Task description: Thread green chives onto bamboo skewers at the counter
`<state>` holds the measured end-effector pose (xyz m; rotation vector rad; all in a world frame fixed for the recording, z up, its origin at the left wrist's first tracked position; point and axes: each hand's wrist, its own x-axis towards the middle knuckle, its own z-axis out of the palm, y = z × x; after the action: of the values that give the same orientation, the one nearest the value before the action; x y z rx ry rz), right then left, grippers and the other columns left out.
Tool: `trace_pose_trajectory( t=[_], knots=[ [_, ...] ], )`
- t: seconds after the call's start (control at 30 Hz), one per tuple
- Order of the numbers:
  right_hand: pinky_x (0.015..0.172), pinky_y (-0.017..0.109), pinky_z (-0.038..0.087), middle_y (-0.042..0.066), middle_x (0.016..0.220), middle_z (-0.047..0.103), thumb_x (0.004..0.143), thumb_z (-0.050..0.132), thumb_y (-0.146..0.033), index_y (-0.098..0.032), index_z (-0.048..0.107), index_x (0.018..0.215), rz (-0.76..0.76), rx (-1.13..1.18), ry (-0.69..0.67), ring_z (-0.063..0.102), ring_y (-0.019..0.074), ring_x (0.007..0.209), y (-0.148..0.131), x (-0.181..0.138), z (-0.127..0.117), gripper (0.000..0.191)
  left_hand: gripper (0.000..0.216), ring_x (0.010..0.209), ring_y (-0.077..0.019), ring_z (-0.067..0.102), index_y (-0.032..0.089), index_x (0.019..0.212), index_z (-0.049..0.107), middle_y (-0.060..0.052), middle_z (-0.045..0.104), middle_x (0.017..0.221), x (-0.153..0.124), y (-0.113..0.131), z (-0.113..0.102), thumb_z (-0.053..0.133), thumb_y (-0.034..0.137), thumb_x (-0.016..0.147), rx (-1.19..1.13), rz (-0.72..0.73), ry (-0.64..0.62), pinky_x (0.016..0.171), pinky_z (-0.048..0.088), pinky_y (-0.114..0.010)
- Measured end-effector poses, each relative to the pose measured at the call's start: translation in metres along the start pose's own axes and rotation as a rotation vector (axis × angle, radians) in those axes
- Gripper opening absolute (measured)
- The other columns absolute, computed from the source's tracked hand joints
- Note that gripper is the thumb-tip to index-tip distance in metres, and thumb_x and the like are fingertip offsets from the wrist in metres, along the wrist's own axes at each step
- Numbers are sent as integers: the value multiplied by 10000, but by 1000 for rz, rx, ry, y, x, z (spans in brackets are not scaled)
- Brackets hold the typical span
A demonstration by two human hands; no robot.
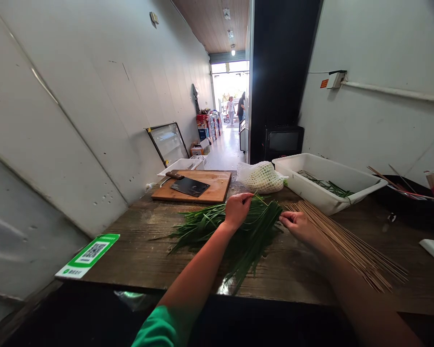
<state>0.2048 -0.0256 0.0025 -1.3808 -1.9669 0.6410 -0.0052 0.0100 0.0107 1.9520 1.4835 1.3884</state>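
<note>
A loose heap of long green chive leaves (238,231) lies on the dark wooden table (137,255). My left hand (237,208) rests on top of the heap, fingers curled down onto the leaves and pinching a few. My right hand (298,224) lies just right of the heap, fingers curled at the leaf ends, beside a fanned bundle of thin bamboo skewers (347,246). Whether the right hand holds a skewer or a leaf is not clear.
A wooden cutting board (213,190) with a cleaver (188,185) sits at the back left. A white mesh bag (262,178) and a white tub (325,180) with greens stand behind. A QR-code sign (88,255) lies at the left edge. Two people stand far down the corridor.
</note>
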Motion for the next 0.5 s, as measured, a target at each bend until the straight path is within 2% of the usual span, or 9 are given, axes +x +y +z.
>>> trace_pose_trajectory(
  t=[0.13,0.3,0.43,0.5],
  knots=[
    [527,241,344,1,553,542,774,450,-393,-160,633,613,2,11,7,457,128,546,-2,-1,0,337,196,823,-135,669,218,897,729,-7,736,895,-6,7,4,557,181,811,10,29,-57,796,502,-245],
    [573,248,386,14,589,600,774,464,-387,-167,667,665,-3,6,25,520,158,604,-8,-3,-2,318,218,857,-134,665,228,940,722,-2,729,951,-15,19,6,546,189,817,49,185,-264,820,482,-230],
    [591,253,403,20,608,619,779,465,-387,-165,678,688,-5,13,41,538,167,620,-9,-3,-1,321,293,820,-156,658,220,1079,673,-15,730,905,-14,19,-1,555,245,812,151,148,-281,788,483,-250],
    [594,256,408,23,601,619,782,466,-383,-166,679,688,-8,30,50,541,171,624,-6,-2,-1,319,350,787,-164,650,216,1129,648,-22,727,887,-13,16,-5,579,265,789,213,130,-343,756,484,-256]
  ],
)
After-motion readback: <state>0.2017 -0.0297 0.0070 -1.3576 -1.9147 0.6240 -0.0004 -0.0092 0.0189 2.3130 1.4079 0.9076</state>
